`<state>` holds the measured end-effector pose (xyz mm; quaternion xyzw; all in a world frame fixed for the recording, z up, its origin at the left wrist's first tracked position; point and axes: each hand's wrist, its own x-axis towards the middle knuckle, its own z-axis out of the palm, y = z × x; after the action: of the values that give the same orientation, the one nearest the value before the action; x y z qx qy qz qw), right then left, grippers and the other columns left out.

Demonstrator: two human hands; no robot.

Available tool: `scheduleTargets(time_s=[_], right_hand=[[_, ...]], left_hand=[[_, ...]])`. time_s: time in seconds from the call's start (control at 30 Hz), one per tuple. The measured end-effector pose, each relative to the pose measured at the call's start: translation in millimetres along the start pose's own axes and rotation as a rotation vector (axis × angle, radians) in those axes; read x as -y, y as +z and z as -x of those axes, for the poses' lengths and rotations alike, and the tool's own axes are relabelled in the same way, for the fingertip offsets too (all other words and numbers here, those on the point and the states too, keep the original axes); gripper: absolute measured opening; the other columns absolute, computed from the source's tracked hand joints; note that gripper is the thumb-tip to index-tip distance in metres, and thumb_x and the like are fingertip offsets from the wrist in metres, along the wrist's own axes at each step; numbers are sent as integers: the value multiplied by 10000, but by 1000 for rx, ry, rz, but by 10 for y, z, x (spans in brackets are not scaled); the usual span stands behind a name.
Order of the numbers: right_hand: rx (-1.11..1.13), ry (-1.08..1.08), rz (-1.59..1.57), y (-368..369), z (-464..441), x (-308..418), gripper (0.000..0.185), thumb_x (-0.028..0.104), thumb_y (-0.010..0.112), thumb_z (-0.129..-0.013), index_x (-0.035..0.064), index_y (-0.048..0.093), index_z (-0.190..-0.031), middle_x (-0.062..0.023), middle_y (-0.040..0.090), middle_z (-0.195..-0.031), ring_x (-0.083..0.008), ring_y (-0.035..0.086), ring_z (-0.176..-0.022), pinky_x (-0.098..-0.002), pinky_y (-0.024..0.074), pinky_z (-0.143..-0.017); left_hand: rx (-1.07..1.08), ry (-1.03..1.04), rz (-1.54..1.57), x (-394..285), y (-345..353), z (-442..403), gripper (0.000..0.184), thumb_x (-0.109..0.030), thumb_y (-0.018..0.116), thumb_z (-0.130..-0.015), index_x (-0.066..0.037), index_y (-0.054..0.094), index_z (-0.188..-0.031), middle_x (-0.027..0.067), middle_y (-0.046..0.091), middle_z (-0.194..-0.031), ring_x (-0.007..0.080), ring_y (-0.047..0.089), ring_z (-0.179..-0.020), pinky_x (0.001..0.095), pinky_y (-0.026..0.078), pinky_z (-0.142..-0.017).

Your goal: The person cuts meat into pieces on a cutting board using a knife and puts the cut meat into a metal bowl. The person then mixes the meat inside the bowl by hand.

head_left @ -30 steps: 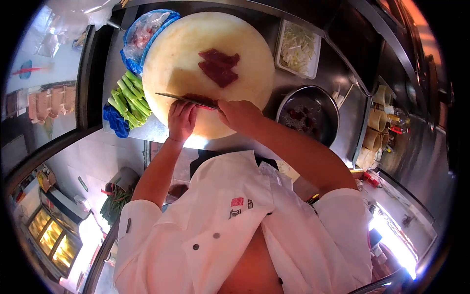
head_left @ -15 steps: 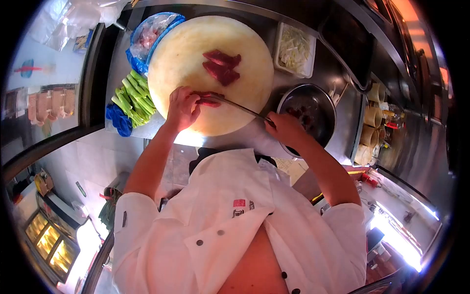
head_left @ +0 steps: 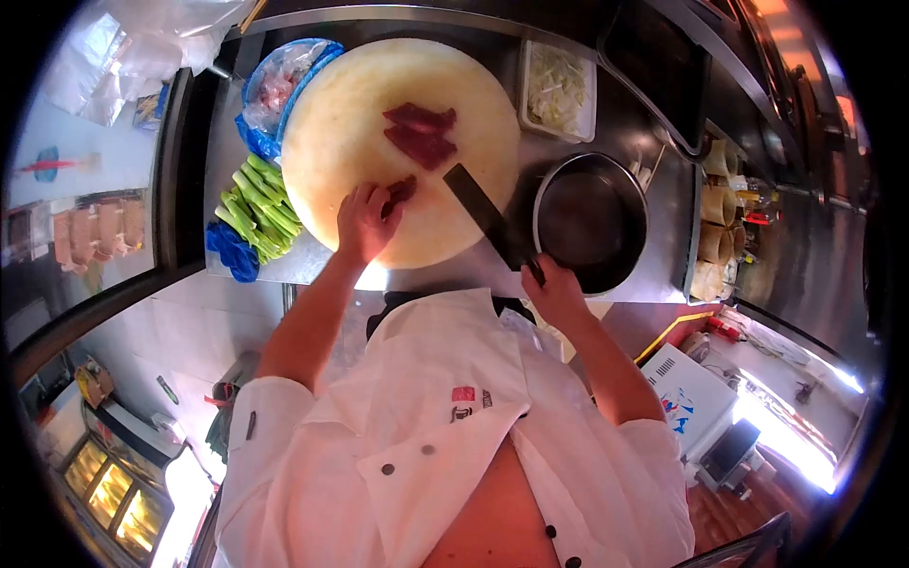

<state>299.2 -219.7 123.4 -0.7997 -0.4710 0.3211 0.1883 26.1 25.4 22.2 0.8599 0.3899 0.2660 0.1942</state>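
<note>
Head view: left hand [head_left: 367,224] pinches a meat strip [head_left: 402,189]; right hand [head_left: 557,292] clasps the cleaver [head_left: 489,214]. If the meat strip slips, the cleaver might nick the left hand.

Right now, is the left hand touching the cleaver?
Apart: the head view shows bare chopping board between the left hand and the cleaver.
</note>
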Motion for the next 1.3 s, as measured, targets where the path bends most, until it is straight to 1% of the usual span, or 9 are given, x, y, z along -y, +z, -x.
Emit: scheduleTargets(time_s=[0.07, 0.17, 0.4, 0.5, 0.7, 0.87, 1.0, 1.1, 1.3], right_hand=[[-136, -242, 157, 196, -24, -49, 243, 278, 633, -1020, 38, 638, -986, -215, 724, -821, -447, 710, -747, -544, 531, -693], [14, -36, 69, 217, -102, 323, 249, 285, 621, -1036, 40, 622, -995, -197, 741, -856, -423, 726, -751, -520, 541, -690], [143, 66, 74, 590, -337, 587, 289, 321, 591, -1058, 45, 546, -1128, -235, 727, -887, -441, 725, -824, -551, 570, -740], [93, -24, 39, 695, -361, 631, 288, 316, 571, -1066, 49, 528, -1164, -238, 728, -886, -447, 723, -820, -566, 574, -736], [83, 15, 82, 694, -373, 760, 266, 313, 561, -1071, 59, 537, -1144, -221, 734, -902, -437, 727, -851, -561, 571, -762], [48, -23, 53, 729, -318, 727, 261, 298, 590, -1061, 54, 549, -1145, -224, 724, -862, -472, 705, -819, -576, 552, -729], [44, 24, 74, 694, -290, 744, 254, 281, 606, -1055, 49, 548, -1139, -227, 725, -860, -462, 713, -818, -562, 556, -720], [36, 13, 71, 650, -259, 733, 270, 327, 556, -1073, 67, 546, -1145, -199, 743, -912, -431, 731, -850, -548, 579, -767], [39, -21, 73, 495, -214, 862, 267, 334, 544, -1076, 71, 558, -1117, -191, 744, -903, -428, 732, -800, -561, 586, -721]], left_hand=[[-33, -83, -19, -71, 79, 51, 231, -252, 823, -813, -100, 681, -912, 107, 646, -990, 364, 664, -896, 508, 532, -808], [41, -369, -130, -278, 156, 68, 281, -357, 769, -883, -100, 703, -973, 113, 654, -1043, 373, 671, -910, 500, 531, -812], [184, -320, 58, -313, -75, 116, 363, -324, 784, -882, -76, 680, -1125, 148, 662, -1111, 392, 684, -962, 495, 554, -836], [196, -242, 92, -267, -92, 147, 382, -294, 787, -878, -65, 670, -1161, 155, 666, -1128, 396, 690, -961, 490, 565, -849], [297, -391, 202, -324, -133, 102, 355, -244, 786, -861, -71, 676, -1150, 138, 669, -1118, 374, 685, -1000, 478, 568, -852], [61, -27, 72, -189, 13, 126, 294, -169, 784, -825, -92, 712, -1099, 111, 667, -1106, 346, 669, -1005, 465, 562, -859], [79, 2, 12, -149, 24, 92, 273, -158, 781, -824, -96, 724, -1084, 101, 667, -1115, 343, 656, -1033, 469, 550, -883], [4, 28, 35, -156, 27, 74, 335, -140, 786, -798, -65, 693, -1111, 158, 671, -1144, 394, 646, -1047, 498, 538, -900], [23, 254, 169, 79, 104, -7, 363, -73, 782, -792, -73, 700, -1145, 163, 678, -1185, 397, 652, -1043, 483, 550, -888]])
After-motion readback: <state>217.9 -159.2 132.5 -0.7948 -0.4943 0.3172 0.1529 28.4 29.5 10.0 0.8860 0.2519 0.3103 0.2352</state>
